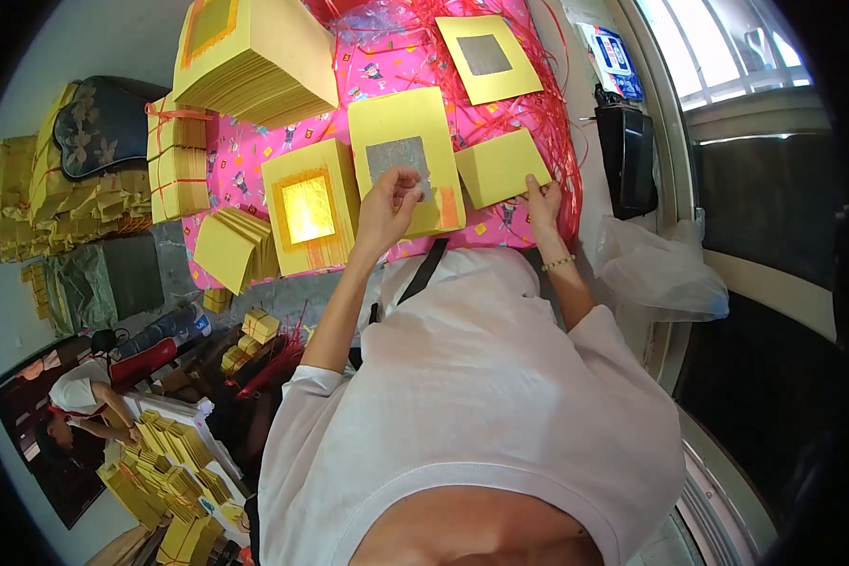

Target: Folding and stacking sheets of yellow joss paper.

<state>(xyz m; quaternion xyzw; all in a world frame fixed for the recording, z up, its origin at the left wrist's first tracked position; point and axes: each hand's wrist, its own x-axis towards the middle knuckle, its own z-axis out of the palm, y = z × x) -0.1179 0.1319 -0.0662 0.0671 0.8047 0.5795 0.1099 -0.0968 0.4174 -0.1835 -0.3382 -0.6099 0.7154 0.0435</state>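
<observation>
My left hand [393,208] is over a thick stack of yellow paper [401,113] whose top sheet bears a silver square [396,158]. Its fingers are curled together, and what they hold, if anything, is hidden. At the right, my right hand [543,203] pinches the near edge of a folded yellow paper sheet [500,168] between thumb and fingers. That sheet lies beside the stack on a pink patterned tablecloth [241,156]. Beyond it rests another yellow sheet with a silver square [486,90]. Left of the stack stands a pile with a shiny gold square [307,208].
A tall yellow paper stack [274,71] stands at the far left, near tied bundles [177,165] and folded sheets [236,247]. Red plastic strips [561,123] line the right side. Past them are a black case [624,156] and a clear bag [660,269]. A co-worker [85,391] handles yellow paper lower left.
</observation>
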